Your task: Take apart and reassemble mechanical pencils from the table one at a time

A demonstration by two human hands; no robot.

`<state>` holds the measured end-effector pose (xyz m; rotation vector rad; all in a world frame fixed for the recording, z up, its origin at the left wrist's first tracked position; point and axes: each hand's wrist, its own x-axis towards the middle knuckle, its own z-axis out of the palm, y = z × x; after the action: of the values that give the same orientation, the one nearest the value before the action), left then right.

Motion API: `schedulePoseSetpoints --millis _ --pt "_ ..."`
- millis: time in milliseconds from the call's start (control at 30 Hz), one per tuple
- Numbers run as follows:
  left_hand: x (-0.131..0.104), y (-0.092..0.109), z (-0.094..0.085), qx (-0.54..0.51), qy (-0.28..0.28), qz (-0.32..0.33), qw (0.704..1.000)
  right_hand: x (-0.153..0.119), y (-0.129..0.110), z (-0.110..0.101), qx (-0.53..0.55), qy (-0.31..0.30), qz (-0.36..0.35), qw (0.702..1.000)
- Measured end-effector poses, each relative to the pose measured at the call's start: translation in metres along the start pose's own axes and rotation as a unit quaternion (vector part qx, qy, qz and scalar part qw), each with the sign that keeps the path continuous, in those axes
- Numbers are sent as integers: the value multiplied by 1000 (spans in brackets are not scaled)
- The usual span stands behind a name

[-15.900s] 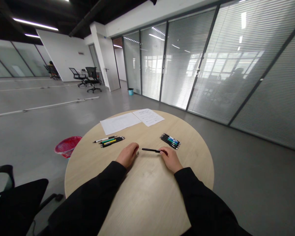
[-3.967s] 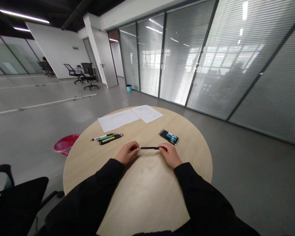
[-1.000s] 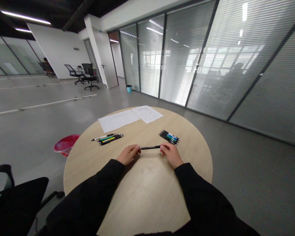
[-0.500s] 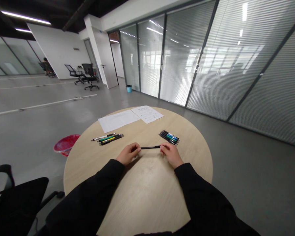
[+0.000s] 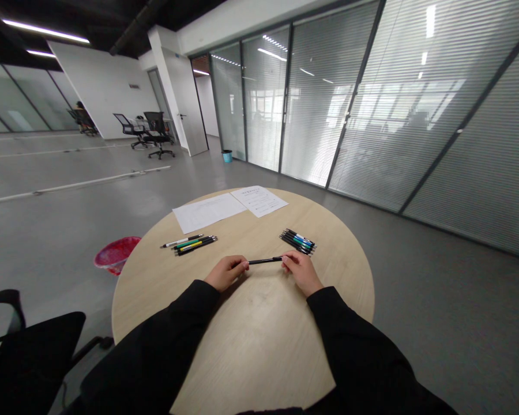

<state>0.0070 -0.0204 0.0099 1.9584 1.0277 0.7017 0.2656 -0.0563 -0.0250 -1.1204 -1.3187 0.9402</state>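
Observation:
A slim black pen (image 5: 264, 261) lies crosswise between my hands, slightly above the round wooden table (image 5: 259, 328). My left hand (image 5: 228, 272) pinches its left end, and my right hand (image 5: 301, 271) pinches the right end, where the clip is. Beyond my left hand lies a group of pens (image 5: 192, 245) with white, green, yellow and black barrels. Just past my right hand, another row of pens (image 5: 297, 241), in black, blue and green, lies side by side. The pen's two tips are covered by my fingers.
Two printed paper sheets (image 5: 225, 208) lie at the table's far edge. A red basin (image 5: 117, 253) stands on the floor to the left, near a black chair (image 5: 34, 351). Farther off are a blue bin (image 5: 227, 156), office chairs (image 5: 155, 132) and glass partitions with blinds.
The pen's left end has dipped slightly, with my left hand a touch lower. My right hand has barely moved, and both hands keep their hold.

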Motion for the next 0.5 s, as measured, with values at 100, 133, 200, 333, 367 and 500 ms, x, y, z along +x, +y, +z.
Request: schedulePoseSetpoints --millis 100,133,200,333,367,500 --pt "1 -2 0 6 13 6 1000 0 -1 0 -6 -3 -2 1000" --pt "1 -2 0 7 19 6 1000 0 -1 0 -6 -4 -1 1000" --pt "1 -2 -1 4 28 5 1000 0 -1 0 -6 -8 2 1000" --pt "1 0 0 -21 53 -2 998 1 3 0 -17 -13 1 1000" --pt "2 0 0 -32 63 -5 997 0 4 0 -25 -17 -2 1000" --pt "4 -2 1 -108 120 -24 987 -4 4 4 -77 -45 -24 996"
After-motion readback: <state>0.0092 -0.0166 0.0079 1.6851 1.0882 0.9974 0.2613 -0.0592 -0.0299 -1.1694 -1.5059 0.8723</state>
